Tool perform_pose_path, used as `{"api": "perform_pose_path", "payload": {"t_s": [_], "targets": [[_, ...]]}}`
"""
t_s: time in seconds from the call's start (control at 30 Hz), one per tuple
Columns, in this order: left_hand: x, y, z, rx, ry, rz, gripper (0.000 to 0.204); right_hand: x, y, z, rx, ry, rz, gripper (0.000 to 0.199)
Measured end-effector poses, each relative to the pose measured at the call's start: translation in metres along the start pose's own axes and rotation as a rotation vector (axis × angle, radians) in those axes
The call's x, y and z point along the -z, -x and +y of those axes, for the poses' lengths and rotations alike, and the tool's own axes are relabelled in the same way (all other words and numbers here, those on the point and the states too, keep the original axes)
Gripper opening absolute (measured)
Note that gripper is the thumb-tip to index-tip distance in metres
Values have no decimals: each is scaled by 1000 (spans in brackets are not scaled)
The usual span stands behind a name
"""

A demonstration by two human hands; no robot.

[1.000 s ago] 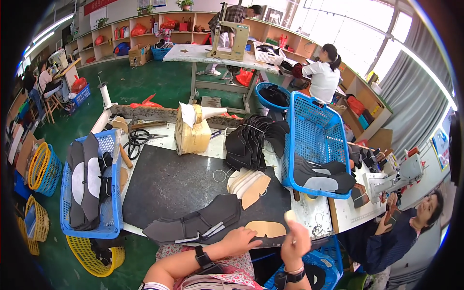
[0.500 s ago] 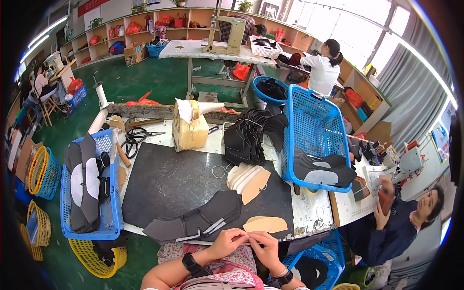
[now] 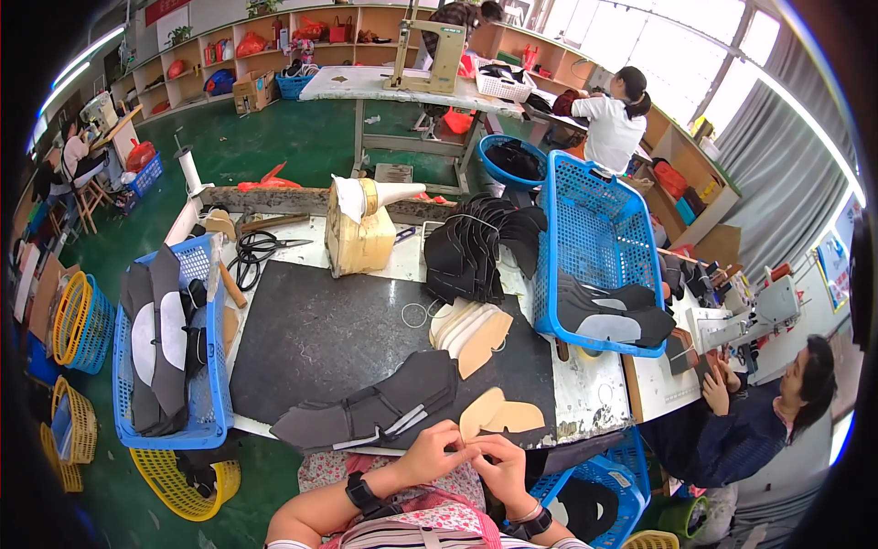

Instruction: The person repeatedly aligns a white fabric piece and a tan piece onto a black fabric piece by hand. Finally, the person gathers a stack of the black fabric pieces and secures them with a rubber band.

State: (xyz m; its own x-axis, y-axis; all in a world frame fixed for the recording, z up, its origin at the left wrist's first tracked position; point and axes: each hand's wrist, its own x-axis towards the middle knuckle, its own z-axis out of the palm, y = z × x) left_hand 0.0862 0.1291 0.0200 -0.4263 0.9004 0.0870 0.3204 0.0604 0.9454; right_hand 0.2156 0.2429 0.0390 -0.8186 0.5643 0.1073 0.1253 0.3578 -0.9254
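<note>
My left hand [image 3: 432, 460] and my right hand [image 3: 499, 465] meet at the near table edge, fingers pinched. Between their fingertips is the near end of a tan cut shoe piece [image 3: 477, 414]. Another tan piece [image 3: 517, 418] lies partly behind it on the black mat [image 3: 315, 343]. To the left, dark grey shoe uppers [image 3: 366, 407] with pale strips lie overlapped along the mat's near edge. Beyond my hands, a fanned stack of tan and cream pieces [image 3: 471, 334] rests beside a bundle of black pieces [image 3: 465, 256]. My fingers partly hide the held piece.
Blue baskets of grey pieces stand left [image 3: 219, 366] and right [image 3: 599, 215]. A yellowish block [image 3: 357, 245] with a white cone, and black scissors [image 3: 256, 256], lie toward the back. A co-worker [image 3: 759, 421] sits at a sewing machine [image 3: 768, 306] on the right.
A tan piece now shows angled up from my fingertips, over the one lying on the mat. My hands stay close together. The co-worker at right has lowered their hands toward the machine.
</note>
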Motion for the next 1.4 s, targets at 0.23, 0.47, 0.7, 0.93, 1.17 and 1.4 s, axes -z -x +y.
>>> {"api": "perform_pose_path", "payload": {"t_s": [0.23,0.47,0.7,0.93,1.17,1.4], "targets": [[-2,5,-14,-145,227,-100,16,14,7,38,-280,-725,79,12],[50,30,-38,221,1016,-272,15,68,13,109,-272,-1391,-5,16],[56,53,-25,287,1011,-58,29,67,41,82,-69,474,-143,17],[47,42,10,-107,513,-356,36,-5,-5,-11,447,101,-296,25],[90,62,-9,162,23,490,42,-67,-75,-26,12,-341,-324,17],[95,73,-45,282,-312,635,19,-118,-94,9,381,105,-224,15]]}}
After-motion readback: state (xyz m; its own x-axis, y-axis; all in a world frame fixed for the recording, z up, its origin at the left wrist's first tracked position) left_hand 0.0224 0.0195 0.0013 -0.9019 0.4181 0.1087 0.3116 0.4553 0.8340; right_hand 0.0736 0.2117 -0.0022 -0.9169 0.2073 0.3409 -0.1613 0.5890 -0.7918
